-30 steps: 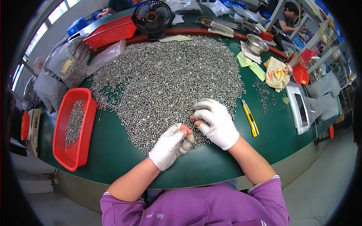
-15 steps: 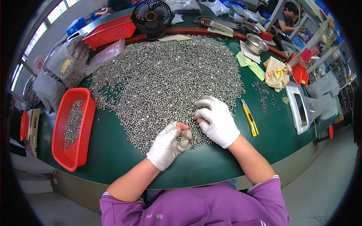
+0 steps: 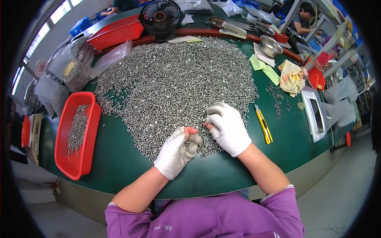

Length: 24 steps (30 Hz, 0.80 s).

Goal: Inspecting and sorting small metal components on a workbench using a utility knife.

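Note:
A wide heap of small silvery metal pins [image 3: 174, 79] covers the middle of the green table [image 3: 198, 178]. Over its near edge is my left hand [image 3: 179, 150], in a white glove with bare fingertips. Its thumb and fingers are curled together; whatever they hold is too small to make out. Just right of it, my right hand [image 3: 227, 127], gloved the same way, hovers at the heap with thumb and forefinger pinched close. Anything in that pinch is hidden. The two hands are a short gap apart.
To the left stands a red basket [image 3: 89, 139] partly filled with pins. A yellow utility knife [image 3: 263, 125] lies right of the heap, near a scale [image 3: 312, 113]. Beyond the heap are a black fan [image 3: 160, 18] and steel bowls [image 3: 270, 45]. Bagged pins [image 3: 77, 67] lean far left.
My right hand has shifted very slightly left and down, and my left fingertips have closed a little. The heap and other things look unchanged.

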### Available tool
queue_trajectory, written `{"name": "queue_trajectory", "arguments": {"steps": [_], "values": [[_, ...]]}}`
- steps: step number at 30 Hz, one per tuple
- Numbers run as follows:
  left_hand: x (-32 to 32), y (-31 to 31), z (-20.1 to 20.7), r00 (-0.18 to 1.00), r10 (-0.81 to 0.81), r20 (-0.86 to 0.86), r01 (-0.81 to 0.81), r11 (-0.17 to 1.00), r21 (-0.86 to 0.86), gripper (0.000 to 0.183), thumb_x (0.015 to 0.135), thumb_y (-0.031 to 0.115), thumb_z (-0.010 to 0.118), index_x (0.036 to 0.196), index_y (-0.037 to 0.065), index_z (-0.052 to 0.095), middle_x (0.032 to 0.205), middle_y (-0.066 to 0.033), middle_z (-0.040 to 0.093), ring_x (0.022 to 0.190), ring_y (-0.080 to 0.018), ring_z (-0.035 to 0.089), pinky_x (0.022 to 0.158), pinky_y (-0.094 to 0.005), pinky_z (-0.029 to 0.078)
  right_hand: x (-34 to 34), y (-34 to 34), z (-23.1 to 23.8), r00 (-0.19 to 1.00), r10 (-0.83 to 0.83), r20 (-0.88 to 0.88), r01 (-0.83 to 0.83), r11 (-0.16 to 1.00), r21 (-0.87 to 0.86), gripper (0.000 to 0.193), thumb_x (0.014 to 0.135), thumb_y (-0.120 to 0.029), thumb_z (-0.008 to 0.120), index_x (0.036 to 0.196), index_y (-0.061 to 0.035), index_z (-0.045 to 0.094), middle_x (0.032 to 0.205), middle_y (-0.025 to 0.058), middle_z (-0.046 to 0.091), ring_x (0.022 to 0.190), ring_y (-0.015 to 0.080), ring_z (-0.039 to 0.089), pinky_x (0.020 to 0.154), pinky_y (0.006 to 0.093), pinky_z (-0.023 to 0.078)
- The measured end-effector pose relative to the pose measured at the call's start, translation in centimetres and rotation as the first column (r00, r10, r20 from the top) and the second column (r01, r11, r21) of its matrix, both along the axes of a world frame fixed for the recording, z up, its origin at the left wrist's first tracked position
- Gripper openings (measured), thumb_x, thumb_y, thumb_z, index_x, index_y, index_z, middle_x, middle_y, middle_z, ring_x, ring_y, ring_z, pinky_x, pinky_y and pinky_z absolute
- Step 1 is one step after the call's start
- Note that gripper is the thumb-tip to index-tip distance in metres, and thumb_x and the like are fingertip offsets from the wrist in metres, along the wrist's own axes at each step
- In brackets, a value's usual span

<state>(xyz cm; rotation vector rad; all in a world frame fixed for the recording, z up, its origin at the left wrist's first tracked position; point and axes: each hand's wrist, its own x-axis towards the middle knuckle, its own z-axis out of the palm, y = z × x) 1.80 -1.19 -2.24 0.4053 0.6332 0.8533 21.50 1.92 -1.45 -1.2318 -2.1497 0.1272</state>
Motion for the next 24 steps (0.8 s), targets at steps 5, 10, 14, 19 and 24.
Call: {"name": "queue_trajectory", "arguments": {"steps": [5,10,14,19,24], "values": [[0.1,0.0,0.0,1.000,0.009,-0.012,-0.010,1.000,-0.020,0.024,0.094,0.029,0.057,0.108,0.009,0.055,0.092,-0.0039,0.056,0.064,-0.0081,0.042,0.057,-0.0206,0.035,-0.3,-0.6,0.5,0.992,0.071,0.104,-0.065,0.996,-0.059,0.013,0.068,-0.017,0.070,0.077,-0.0091,0.066,0.105,0.0059,0.060,0.108,0.0267,0.053,0.093,0.0420,0.042],[0.1,-0.1,-0.1,0.999,0.024,-0.031,-0.025,0.999,-0.022,0.024,0.094,0.029,0.057,0.107,0.008,0.056,0.091,-0.0039,0.057,0.064,-0.0081,0.042,0.057,-0.0205,0.035,-0.8,-0.6,0.4,0.995,0.043,0.094,-0.038,0.998,-0.054,0.011,0.068,-0.012,0.069,0.076,-0.0075,0.063,0.105,0.0080,0.060,0.107,0.0289,0.054,0.091,0.0423,0.043],[0.1,0.0,0.0,1.000,-0.002,-0.021,0.002,1.000,-0.008,0.023,0.093,0.029,0.058,0.106,0.009,0.057,0.090,-0.0035,0.058,0.064,-0.0080,0.043,0.056,-0.0202,0.035,-0.3,-0.4,-0.1,1.000,0.030,-0.007,-0.030,0.999,-0.021,0.011,0.069,-0.007,0.068,0.076,-0.0050,0.059,0.106,0.0110,0.061,0.104,0.0314,0.055,0.088,0.0416,0.045],[0.0,-0.2,0.0,0.999,-0.048,0.018,0.048,0.998,0.031,0.013,0.098,0.019,0.047,0.101,0.010,0.056,0.088,-0.0031,0.060,0.067,-0.0086,0.050,0.061,-0.0228,0.041,0.0,-0.2,0.8,1.000,0.015,-0.024,-0.015,1.000,-0.001,0.012,0.066,-0.007,0.069,0.073,-0.0055,0.059,0.107,0.0114,0.061,0.104,0.0323,0.055,0.086,0.0418,0.046],[0.0,-0.1,-0.1,0.999,-0.035,0.016,0.035,0.999,0.000,0.013,0.098,0.018,0.047,0.100,0.009,0.057,0.086,-0.0039,0.060,0.065,-0.0094,0.050,0.061,-0.0238,0.041,-0.3,-0.6,0.9,0.997,0.024,0.074,-0.021,0.999,-0.041,0.012,0.064,-0.007,0.069,0.073,-0.0067,0.061,0.111,0.0114,0.060,0.106,0.0318,0.055,0.087,0.0420,0.046]]}}
